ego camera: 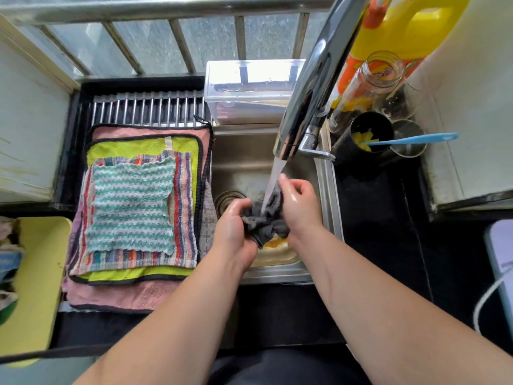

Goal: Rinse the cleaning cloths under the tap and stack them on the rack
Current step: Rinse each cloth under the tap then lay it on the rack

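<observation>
Glossy chrome tap [311, 87], brushed steel sink [324, 190], nubby terry cloths [133, 201], a clear plastic box [249, 87].

Grey cloth [266, 218]; teal-and-white zigzag cloth [130, 204] on multicoloured striped, lime and pink cloths; yellow bottle [410, 26].

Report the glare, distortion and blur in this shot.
Head view: daylight from the window glares off the chrome tap and glints on the wet right hand. The wide-angle lens bows the window bars and swells the near forearms. The grey cloth is sharp, and the stream of water is smeared.
</observation>
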